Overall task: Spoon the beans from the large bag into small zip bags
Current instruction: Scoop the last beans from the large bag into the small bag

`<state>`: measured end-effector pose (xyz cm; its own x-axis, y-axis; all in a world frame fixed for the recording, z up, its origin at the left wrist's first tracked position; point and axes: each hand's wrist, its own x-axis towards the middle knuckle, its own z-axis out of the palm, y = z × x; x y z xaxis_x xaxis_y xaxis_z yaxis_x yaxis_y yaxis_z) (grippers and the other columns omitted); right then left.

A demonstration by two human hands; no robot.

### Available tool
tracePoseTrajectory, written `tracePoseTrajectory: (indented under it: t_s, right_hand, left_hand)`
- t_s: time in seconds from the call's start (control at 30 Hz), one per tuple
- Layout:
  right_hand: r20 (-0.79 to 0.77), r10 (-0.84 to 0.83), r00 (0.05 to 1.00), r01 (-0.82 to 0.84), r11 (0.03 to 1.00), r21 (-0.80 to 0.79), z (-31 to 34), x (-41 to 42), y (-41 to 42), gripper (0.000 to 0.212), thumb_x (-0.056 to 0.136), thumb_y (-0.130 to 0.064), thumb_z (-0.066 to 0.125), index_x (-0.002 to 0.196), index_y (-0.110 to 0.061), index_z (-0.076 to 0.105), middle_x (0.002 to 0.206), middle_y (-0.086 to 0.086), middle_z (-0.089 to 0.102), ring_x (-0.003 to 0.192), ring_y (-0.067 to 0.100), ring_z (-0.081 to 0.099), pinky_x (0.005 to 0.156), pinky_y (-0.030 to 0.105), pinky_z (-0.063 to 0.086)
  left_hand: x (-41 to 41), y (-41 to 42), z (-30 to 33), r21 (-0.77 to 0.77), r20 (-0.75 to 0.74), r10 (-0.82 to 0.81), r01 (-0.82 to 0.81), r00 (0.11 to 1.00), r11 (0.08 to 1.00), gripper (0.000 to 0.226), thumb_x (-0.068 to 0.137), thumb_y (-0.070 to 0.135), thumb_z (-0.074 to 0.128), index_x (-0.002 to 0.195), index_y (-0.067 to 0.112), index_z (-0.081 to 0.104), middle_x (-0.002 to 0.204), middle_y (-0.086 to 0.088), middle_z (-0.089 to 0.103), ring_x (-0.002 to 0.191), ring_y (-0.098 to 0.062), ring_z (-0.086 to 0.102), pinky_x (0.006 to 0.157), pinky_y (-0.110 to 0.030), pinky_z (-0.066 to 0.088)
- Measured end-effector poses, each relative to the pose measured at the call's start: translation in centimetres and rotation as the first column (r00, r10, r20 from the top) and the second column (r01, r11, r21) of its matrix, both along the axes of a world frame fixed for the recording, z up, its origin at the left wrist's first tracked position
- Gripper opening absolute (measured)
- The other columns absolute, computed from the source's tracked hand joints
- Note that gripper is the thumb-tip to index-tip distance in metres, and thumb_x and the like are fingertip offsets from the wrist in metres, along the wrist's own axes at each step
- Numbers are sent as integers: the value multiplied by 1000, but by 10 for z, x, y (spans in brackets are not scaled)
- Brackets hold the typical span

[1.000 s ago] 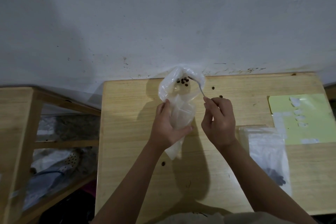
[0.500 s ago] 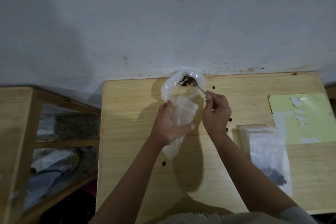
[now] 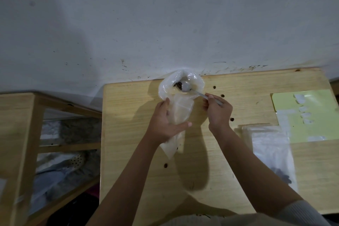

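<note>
My left hand point(image 3: 165, 121) grips the large clear plastic bag point(image 3: 180, 86) together with a small zip bag point(image 3: 181, 111) held against it, at the far middle of the wooden table point(image 3: 229, 161). The large bag's mouth gapes open and dark beans point(image 3: 178, 84) show inside. My right hand point(image 3: 217, 112) pinches the handle of a metal spoon point(image 3: 189, 88). The spoon's bowl sits inside the bag's mouth, beside the beans.
Loose beans point(image 3: 232, 119) lie scattered on the table. A stack of clear zip bags point(image 3: 271, 145), one with beans in it, lies at the right. Behind it is a yellow-green sheet point(image 3: 315, 115). A wooden shelf point(image 3: 23, 134) stands to the left, a white wall behind.
My right hand has shifted the spoon within the large bag's mouth, so its bowl now lies beside the beans. My left hand keeps its hold on the bags.
</note>
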<state>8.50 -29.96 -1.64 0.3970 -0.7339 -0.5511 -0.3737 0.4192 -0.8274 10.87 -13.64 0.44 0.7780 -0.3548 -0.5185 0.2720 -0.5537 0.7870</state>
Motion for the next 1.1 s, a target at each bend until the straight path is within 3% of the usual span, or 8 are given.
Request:
tracePoseTrajectory:
  t_s: [0.13,0.27,0.6,0.8,0.9,1.1]
  right_hand:
    - [-5,-76,997,76,984,162,1,4,-3,20,87,-2,58,75,-11,71,70,5,64,63,13,58,70,31,53]
    - [11,-61,998,57,974,218,1,2,-8,20,86,0,57,74,-8,70,69,6,64,61,15,57,67,32,51]
    - [86,98,992,-106,989,103,-1,-15,-29,17,90,-6,59,80,-9,72,73,7,64,63,14,59,71,31,52]
    - [127,139,982,-153,983,105,20,-23,-41,15,90,-2,56,83,-3,69,73,11,61,62,16,56,61,23,55]
    - [147,183,972,-197,977,83,32,-27,-48,17,90,-3,56,82,-4,70,69,9,61,62,16,57,65,27,55]
    - [182,324,929,-327,945,-9,60,-36,-54,17,92,-5,55,85,-6,71,72,9,64,65,16,61,72,30,57]
  left_hand:
    - [1,0,3,4,17,-13,13,1000,1000,108,64,39,85,149,17,21,143,11,29,116,-4,33,95,-24,34]
    - [1,0,6,35,52,-30,28,998,999,110,64,40,85,149,15,20,143,9,29,116,-5,35,95,-23,34]
    - [-2,-1,10,94,149,-82,69,985,993,112,62,40,86,149,12,19,140,7,29,118,-7,38,95,-17,32]
    - [-2,2,8,119,179,-111,91,978,989,113,61,41,86,148,12,19,139,6,28,123,-11,37,100,-23,34]
    - [0,4,6,141,183,-135,110,974,984,114,62,42,85,149,12,18,145,4,25,130,-14,34,108,-32,35]
    - [1,5,2,153,200,-142,112,970,982,116,61,43,85,149,12,17,147,4,22,131,-16,34,108,-36,36]
